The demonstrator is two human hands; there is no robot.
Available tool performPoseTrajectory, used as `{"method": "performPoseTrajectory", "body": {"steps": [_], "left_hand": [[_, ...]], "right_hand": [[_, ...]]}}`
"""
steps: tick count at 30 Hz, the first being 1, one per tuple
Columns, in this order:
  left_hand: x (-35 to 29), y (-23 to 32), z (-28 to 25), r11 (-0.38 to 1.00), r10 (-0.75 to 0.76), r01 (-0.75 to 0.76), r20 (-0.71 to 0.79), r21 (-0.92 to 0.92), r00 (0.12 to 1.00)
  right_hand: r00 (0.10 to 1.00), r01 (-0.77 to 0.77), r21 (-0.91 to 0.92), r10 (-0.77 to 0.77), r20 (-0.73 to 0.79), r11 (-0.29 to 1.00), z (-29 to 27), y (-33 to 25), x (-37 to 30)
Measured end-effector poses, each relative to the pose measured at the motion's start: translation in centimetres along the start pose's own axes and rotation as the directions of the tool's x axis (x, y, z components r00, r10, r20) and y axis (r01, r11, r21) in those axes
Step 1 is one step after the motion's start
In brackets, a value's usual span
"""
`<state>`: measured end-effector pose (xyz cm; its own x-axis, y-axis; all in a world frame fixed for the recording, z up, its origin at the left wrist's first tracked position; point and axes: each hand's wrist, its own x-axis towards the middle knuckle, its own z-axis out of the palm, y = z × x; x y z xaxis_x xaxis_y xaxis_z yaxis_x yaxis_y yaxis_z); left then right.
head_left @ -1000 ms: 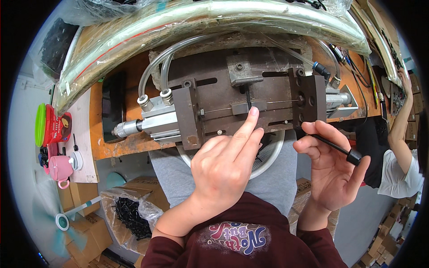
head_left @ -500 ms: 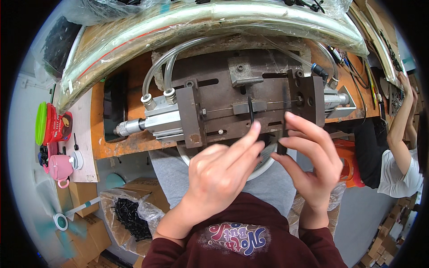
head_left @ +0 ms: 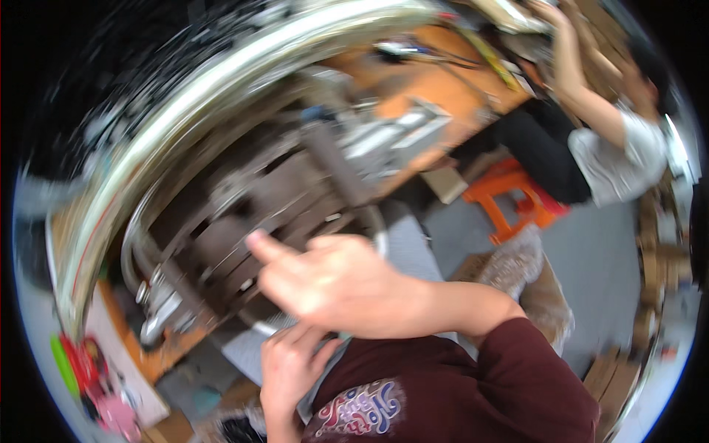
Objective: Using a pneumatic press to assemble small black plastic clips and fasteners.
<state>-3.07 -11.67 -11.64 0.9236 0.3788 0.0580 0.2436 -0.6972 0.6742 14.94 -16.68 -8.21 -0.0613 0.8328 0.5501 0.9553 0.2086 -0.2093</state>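
My right hand (head_left: 325,288) reaches across over the brown metal clamping fixture (head_left: 325,159), its index finger stretched out toward the fixture's middle. No part can be made out in its blurred fingers. Lower down, my left hand (head_left: 288,365) is close to my body, below the right hand, at the near side of the fixture. Its fingers are loosely bent and their tips are partly hidden, so what they hold, if anything, does not show. Silver cylinders (head_left: 402,136) are mounted at the fixture's ends. Motion blurs most of the fixture.
A long plastic-wrapped bundle (head_left: 170,103) arches over the back of the orange-brown bench (head_left: 450,81). To the right are an orange stool (head_left: 509,196) and a person in a white shirt (head_left: 620,159). Pink and red items (head_left: 92,365) stand at the lower left.
The whole view has swung round. My right hand has crossed over to the fixture's middle, and my left hand has drawn back toward my body. The dark strips seen near both hands no longer show.
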Motion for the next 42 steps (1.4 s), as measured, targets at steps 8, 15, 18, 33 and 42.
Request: {"method": "performPoseTrajectory", "body": {"steps": [8,15,18,33,42], "left_hand": [[0.6,0.7,1.6,0.996,-0.02,0.014,-0.065,-0.087,0.998],[1.1,4.0,-2.9,0.965,0.252,-0.263,-0.318,0.01,0.914],[0.0,3.4,-4.8,0.985,0.145,-0.17,-0.486,-0.008,0.862],[9.9,-3.6,-17.3,0.899,0.337,0.003,-0.698,0.437,0.632],[16.2,-7.2,-21.6,0.896,0.171,0.075,-0.495,0.438,0.852]], "right_hand": [[1.0,0.009,0.035,-0.008,-0.026,0.999,1.2,0.0,0.4],[0.993,-0.016,0.172,0.036,-0.116,0.985,1.6,0.6,-1.3],[0.991,-0.003,0.287,0.04,-0.125,0.958,1.1,-0.3,-3.5],[0.921,-0.239,0.34,0.102,0.376,0.909,11.9,-1.6,-13.2],[0.849,-0.3,0.288,0.117,0.516,0.909,15.5,-1.9,-16.0]]}}
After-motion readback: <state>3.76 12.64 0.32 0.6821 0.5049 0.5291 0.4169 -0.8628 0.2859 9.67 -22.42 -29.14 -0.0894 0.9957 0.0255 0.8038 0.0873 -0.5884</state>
